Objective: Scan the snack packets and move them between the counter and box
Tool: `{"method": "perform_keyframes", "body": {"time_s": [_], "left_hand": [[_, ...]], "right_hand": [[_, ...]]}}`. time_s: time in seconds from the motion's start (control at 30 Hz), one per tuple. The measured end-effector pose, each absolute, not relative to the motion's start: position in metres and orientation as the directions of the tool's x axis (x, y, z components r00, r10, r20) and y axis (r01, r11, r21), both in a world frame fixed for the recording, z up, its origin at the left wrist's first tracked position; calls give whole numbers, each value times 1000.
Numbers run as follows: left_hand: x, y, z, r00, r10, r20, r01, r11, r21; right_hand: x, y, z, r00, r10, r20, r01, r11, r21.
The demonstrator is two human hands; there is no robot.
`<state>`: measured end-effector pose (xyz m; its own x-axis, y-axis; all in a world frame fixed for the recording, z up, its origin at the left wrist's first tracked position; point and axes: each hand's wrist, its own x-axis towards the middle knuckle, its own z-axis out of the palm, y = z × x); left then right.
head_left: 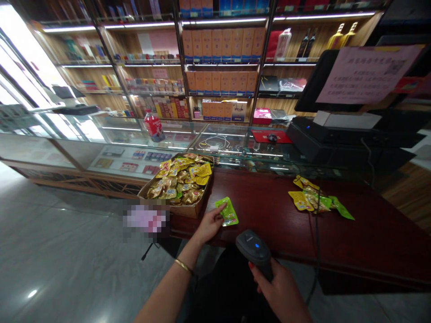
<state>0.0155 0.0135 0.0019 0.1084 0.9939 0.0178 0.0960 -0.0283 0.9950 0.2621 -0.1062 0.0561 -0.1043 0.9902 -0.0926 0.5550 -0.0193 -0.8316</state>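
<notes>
The left hand lies at the near edge of a dark red table, index finger stretched out onto a green packet that rests on the wood; whether the other fingers pinch the packet's side cannot be told. The right hand is wrapped firmly round the handle of a black scanner, its blue light lit and its head just beside the packet, at the table's front edge. Close on the left, a cardboard box heaped with gold and yellow packets takes up that end of the table and blocks the space past the left hand. Well apart on the right lies a loose pile of yellow and green packets, with a dark cable hanging across it in view. Behind the table runs a glass counter bearing a red-labelled bottle, a coiled white cord, and a mouse on a red mat; at its right a monitor with a pink sheet hides part of the lit shelves beyond
</notes>
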Motion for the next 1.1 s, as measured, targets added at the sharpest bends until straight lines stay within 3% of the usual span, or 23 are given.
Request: {"method": "perform_keyframes", "body": {"time_s": [0.23, 0.53, 0.8, 1.1], "left_hand": [[18, 14, -1, 19, 994, 104, 189, -106, 976], [22, 16, -10, -58, 998, -23, 180, 33, 983], [19, 17, 4, -21, 996, -89, 119, 91, 989], [17, 17, 7, -23, 999, -47, 166, 50, 985]], "right_hand": [[259, -107, 51, -92, 994, -64, 561, -2, -828], [256, -107, 54, -89, 989, -115, 546, -48, -836], [250, -104, 52, -104, 981, -163, 506, -89, -858], [250, -108, 54, -113, 981, -161, 541, -75, -837]]}}
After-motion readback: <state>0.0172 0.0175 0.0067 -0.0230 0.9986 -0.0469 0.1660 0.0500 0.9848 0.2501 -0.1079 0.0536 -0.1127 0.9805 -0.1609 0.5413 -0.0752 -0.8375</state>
